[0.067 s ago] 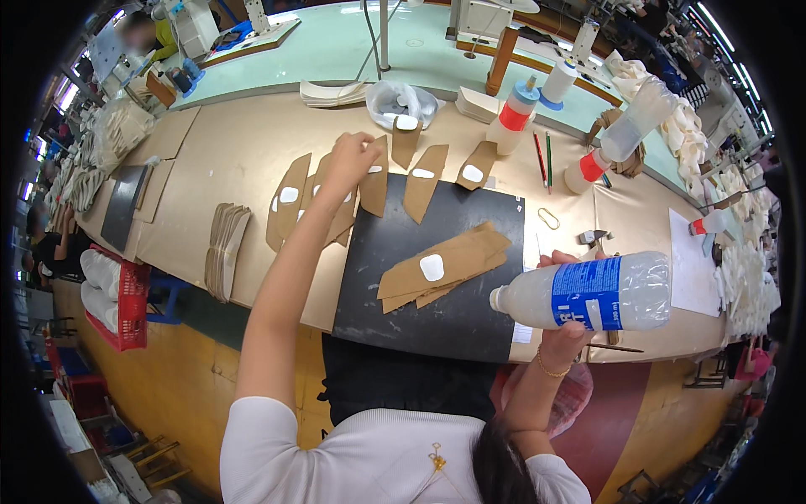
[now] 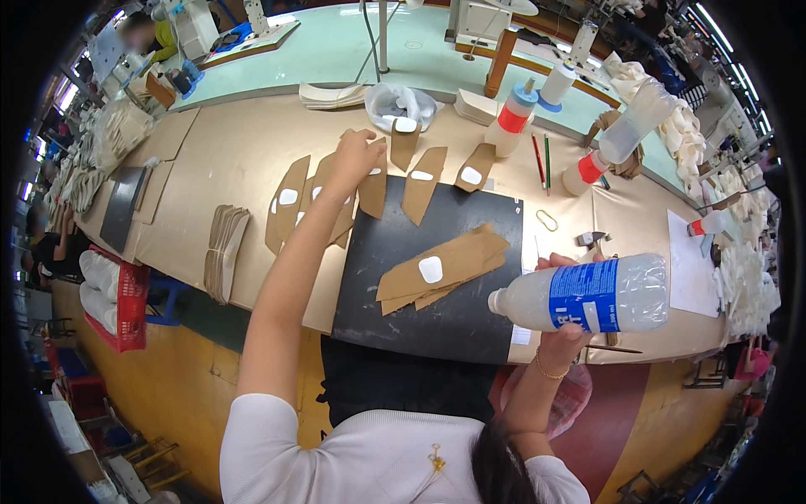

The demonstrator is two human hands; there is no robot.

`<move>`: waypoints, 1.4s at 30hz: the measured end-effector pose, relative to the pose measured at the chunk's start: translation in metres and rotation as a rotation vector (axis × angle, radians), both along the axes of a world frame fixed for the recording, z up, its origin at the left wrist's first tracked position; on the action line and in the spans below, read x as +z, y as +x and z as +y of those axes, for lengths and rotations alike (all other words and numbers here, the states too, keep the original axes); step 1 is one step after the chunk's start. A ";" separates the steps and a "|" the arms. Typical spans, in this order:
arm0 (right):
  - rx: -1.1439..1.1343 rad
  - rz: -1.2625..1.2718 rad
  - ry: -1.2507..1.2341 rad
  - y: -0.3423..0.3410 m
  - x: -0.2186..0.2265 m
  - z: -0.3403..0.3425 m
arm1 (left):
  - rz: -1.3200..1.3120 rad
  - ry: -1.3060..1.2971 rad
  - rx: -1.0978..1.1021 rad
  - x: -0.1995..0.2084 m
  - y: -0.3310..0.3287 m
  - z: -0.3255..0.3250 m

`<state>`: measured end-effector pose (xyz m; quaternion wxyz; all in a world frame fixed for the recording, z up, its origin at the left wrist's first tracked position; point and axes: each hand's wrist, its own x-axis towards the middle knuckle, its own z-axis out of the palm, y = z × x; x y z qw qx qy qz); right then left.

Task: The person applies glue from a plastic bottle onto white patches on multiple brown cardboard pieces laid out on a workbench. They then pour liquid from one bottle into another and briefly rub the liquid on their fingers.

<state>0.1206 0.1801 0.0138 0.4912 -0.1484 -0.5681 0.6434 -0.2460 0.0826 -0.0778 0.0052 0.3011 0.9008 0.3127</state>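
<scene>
My right hand grips a clear plastic bottle with a blue label, tipped on its side with its neck to the left. Pale contents show inside it. At the far side of the table my left hand is closed, fingers curled at the top end of a brown cut piece with a white patch; what the fingertips hold is hidden. Beside it lie similar brown pieces with white patches. Below the bottle's neck side, a fanned stack of brown pieces rests on a black board.
A banded bundle of pieces stands at the left. Bottles with red bands, a thread cone and two pencils are at the back right. A plastic bag lies behind. A red basket sits beside the table.
</scene>
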 end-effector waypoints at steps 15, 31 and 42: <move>-0.112 -0.084 -0.014 0.006 -0.005 0.022 | -0.643 0.232 -0.088 0.036 -0.048 0.072; -0.082 -0.087 -0.022 0.010 -0.004 0.021 | -0.998 0.749 -0.081 0.042 0.007 0.025; -0.029 -0.080 -0.055 0.005 -0.006 0.009 | -1.078 0.627 0.019 0.004 0.068 -0.021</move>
